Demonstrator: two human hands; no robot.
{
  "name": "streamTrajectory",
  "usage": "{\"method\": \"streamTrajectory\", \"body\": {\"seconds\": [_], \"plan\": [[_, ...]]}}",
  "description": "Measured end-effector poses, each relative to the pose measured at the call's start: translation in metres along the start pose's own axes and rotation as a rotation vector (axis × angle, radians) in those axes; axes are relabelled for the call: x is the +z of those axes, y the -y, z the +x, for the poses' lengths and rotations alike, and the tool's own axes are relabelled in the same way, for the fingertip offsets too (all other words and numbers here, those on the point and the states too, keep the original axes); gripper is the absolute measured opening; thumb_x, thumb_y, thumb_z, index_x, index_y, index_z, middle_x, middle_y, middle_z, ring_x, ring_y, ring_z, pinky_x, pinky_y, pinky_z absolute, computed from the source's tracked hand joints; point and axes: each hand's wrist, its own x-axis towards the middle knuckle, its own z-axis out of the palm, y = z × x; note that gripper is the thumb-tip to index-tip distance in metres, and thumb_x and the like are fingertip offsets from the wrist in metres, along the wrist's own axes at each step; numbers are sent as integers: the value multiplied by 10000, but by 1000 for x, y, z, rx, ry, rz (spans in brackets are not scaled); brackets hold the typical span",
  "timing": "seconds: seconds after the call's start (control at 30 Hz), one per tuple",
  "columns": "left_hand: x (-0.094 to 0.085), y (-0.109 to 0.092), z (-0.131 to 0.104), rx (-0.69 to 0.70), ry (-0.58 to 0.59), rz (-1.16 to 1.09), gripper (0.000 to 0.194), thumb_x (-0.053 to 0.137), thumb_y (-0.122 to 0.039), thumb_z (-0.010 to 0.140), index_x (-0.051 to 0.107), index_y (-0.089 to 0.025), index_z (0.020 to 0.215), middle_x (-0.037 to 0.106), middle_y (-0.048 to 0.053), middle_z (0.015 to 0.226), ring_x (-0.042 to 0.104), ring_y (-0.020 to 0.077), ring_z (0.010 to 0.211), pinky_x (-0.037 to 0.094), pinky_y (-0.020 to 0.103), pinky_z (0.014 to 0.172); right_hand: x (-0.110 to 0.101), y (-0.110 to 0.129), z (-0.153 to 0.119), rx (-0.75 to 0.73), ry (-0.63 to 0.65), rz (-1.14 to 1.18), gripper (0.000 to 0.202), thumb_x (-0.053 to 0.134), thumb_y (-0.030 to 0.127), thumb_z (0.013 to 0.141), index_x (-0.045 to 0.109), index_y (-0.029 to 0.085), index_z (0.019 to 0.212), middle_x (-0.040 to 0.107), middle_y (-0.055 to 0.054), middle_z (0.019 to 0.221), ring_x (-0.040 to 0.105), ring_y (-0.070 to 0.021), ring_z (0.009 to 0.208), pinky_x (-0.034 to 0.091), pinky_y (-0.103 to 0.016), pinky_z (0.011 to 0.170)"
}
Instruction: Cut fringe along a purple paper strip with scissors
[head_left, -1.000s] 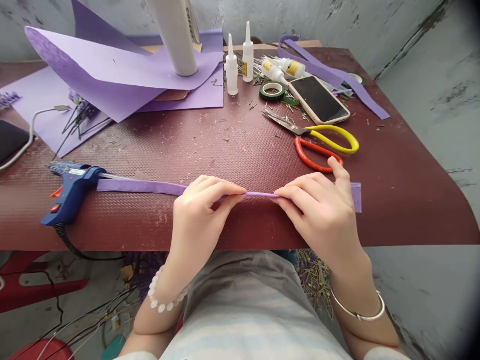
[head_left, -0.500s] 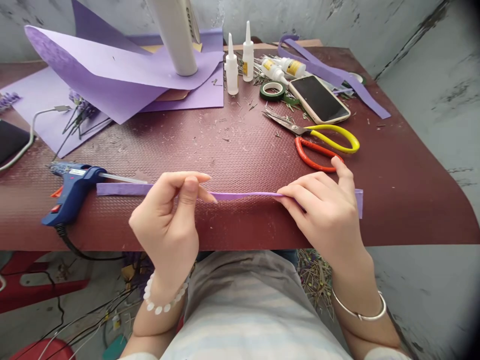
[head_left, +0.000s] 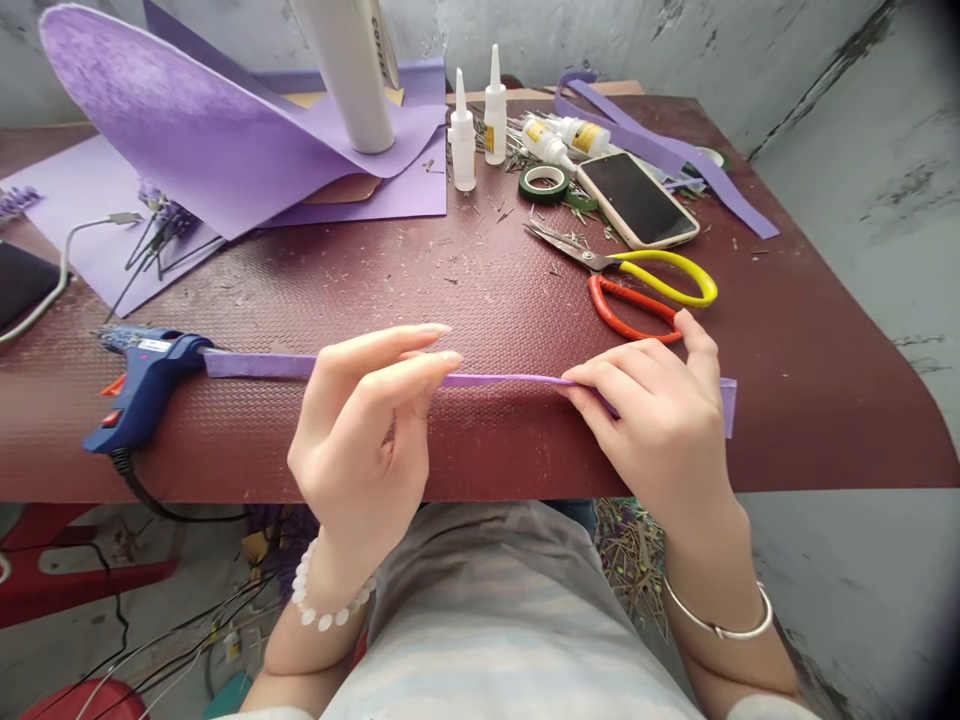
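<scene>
A long, narrow purple strip (head_left: 510, 379) runs sideways across the front of the table, its middle part narrowed and seen nearly edge-on. My right hand (head_left: 649, 420) pinches it between thumb and fingertips, with the little finger lifted near the scissors' red handle. Bent fingers of my left hand (head_left: 367, 430) close around the strip further left; the hand itself covers the exact grip. Flat ends of the strip show beyond both hands. Beside its left end lies a blue glue gun (head_left: 154, 380) with a glue stick in its back.
Scissors (head_left: 622, 275), a phone (head_left: 637, 198), green tape (head_left: 544, 184) and small glue bottles (head_left: 463, 145) lie or stand behind my hands. Large purple sheets (head_left: 225, 150) sit back left under a white cylinder (head_left: 349, 70). Cut purple strips (head_left: 720, 185) lie back right.
My left hand has moved right along the strip and its fingers have reshaped. The strip and my right hand shifted slightly right. The big purple sheet's left edge has curled up further.
</scene>
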Motion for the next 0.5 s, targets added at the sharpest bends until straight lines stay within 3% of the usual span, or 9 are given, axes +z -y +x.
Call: {"method": "streamTrajectory", "body": {"seconds": [0.07, 0.1, 0.2, 0.33, 0.5], "plan": [[3, 1, 2, 74, 51, 43, 267, 738, -101, 957, 763, -309, 1122, 794, 3, 1152, 730, 205, 1085, 570, 392, 991, 0, 0, 0, -2, 3, -1, 172, 660, 149, 1024, 698, 234, 880, 752, 7, 780, 673, -217, 752, 400, -564, 1204], [4, 3, 3, 73, 129, 81, 255, 733, -104, 962, 766, -300, 1121, 804, 13, 1151, 729, 215, 1086, 561, 411, 1006, 0, 0, 0, -3, 4, 0, 171, 660, 147, 1024, 699, 231, 881, 752, 6, 779, 672, -217, 752, 398, -563, 1206], [10, 9, 4, 116, 250, 166, 147, 718, -147, 984, 779, -281, 992, 833, 10, 1024, 722, 227, 974, 544, 426, 936, 1, 0, 0, -13, 7, 7, 154, 678, 137, 1015, 703, 204, 879, 751, -5, 778, 675, -222, 751, 392, -573, 1210], [13, 14, 3, 113, 289, 182, 192, 701, -145, 990, 755, -275, 859, 806, -18, 831, 690, 201, 800, 505, 404, 831, 3, -1, -1, -16, 13, 18, 148, 684, 140, 1016, 703, 197, 880, 756, -5, 785, 668, -215, 755, 387, -570, 1216], [7, 6, 4, 11, 234, 47, 175, 755, -114, 945, 744, -266, 858, 788, -27, 830, 689, 183, 792, 532, 375, 791, 3, 0, -1, 1, 17, 78, 146, 684, 174, 1024, 694, 217, 885, 748, 13, 791, 658, -197, 765, 387, -546, 1216]]}}
